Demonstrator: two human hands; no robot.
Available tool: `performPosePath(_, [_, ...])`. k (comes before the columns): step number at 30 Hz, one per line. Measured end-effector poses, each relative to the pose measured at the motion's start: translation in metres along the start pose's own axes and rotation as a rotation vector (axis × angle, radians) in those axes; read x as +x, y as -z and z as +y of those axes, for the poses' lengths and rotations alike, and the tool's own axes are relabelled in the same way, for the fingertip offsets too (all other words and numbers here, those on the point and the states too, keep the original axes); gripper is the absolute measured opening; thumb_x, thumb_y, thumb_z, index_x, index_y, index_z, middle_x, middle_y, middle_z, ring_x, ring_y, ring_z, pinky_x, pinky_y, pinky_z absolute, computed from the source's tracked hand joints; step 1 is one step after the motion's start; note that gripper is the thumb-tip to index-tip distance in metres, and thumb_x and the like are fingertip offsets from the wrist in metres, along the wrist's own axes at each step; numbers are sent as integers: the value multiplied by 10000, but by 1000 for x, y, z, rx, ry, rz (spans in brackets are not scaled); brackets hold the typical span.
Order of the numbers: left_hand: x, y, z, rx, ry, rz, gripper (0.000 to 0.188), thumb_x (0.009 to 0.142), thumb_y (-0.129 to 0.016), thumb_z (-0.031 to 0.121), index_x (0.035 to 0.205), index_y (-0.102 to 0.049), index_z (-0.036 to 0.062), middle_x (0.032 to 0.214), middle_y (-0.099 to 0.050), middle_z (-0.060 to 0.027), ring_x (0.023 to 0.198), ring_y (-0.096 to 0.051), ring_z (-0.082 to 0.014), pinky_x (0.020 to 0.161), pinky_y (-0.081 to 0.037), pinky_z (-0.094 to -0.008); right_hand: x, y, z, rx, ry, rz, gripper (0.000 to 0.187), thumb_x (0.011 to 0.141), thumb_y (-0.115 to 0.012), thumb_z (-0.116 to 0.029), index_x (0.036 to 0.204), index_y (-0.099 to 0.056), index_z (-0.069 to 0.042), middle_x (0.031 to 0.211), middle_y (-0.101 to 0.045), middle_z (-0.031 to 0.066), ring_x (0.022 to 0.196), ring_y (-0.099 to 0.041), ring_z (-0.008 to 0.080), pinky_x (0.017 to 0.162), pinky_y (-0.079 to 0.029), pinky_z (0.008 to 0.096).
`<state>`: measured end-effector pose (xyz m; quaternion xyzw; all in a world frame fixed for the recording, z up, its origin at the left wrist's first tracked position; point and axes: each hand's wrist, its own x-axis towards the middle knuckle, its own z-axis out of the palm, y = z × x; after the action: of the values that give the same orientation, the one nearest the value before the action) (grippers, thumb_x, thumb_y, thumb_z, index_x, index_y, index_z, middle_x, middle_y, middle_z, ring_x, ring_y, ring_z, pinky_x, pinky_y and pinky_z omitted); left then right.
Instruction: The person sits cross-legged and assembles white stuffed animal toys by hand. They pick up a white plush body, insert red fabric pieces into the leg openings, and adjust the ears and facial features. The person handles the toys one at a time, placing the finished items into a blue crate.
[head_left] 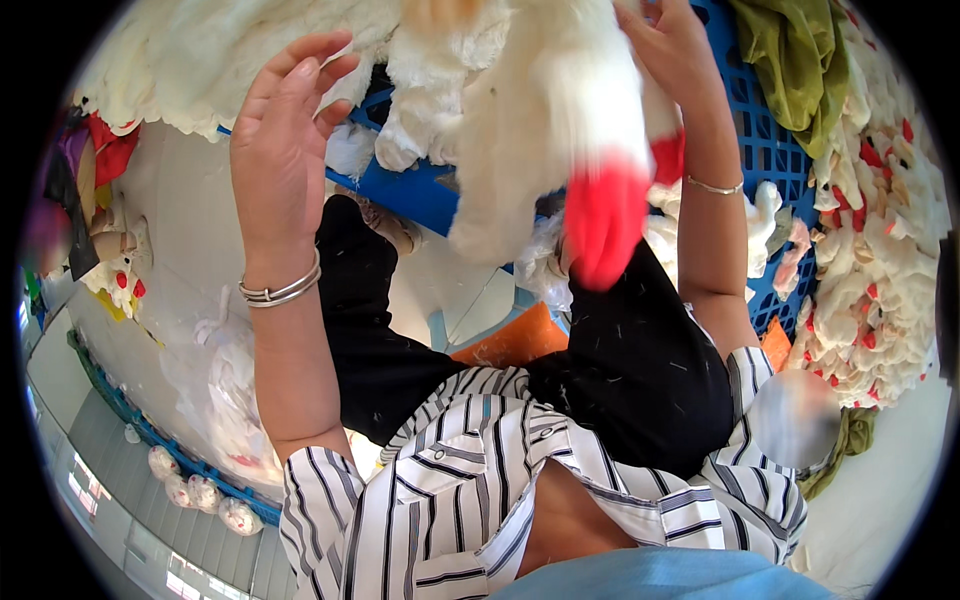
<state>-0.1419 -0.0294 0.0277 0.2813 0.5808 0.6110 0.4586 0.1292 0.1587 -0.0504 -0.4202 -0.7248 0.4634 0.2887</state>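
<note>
Far left, at 10 o'clock, we note a red cloth (112, 150) among mixed scraps. Same bearing, further in: a heap of white fur (200, 70). At 8 o'clock, a clear plastic bag (235, 400) on the floor side.

Left hand (285, 140) at 10 o'clock: raised, fingers curled and apart, nothing between them, beside the work but not touching it.

Between 12 and 1, the white plush piece (540, 110), blurred, hangs over our lap. Its red end (605, 220) points down at 2 o'clock; another red bit shows just behind.

Right hand (680, 45) at 1 o'clock, beside the plush; fingertips partly cut off or hidden, so we cannot tell if they are clamped on it.

Right of that, a blue crate (755, 80), olive cloth (795, 60) over its edge; at 3 o'clock, a pile of white-and-red pieces (860, 300).

Our judgement: we are mid-handling one piece; the next move calls for a left-hand hold to steady it.
</note>
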Motion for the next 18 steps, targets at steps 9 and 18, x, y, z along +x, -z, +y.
performPosePath(9, [-13, -3, -4, 212, 34, -133, 267, 967, -485, 160, 1180, -596, 44, 1234, -608, -88, 1024, -586, -123, 812, -440, -246, -17, -69, 114, -373, -187, -66, 977, 688, -794, -519, 1306, -411, 134, 1284, -504, 316, 1209, -516, 390, 973, -456, 396])
performPosePath(18, [-9, -16, -9, 164, 71, -121, 203, 942, -551, 177, 1070, -654, 58, 1091, -669, -21, 931, -621, -82, 754, -449, -215, -18, -96, 143, -256, -221, -275, 602, 796, -691, -451, 1131, -622, 44, 1047, -665, 242, 1021, -636, 342, 864, -494, 386])
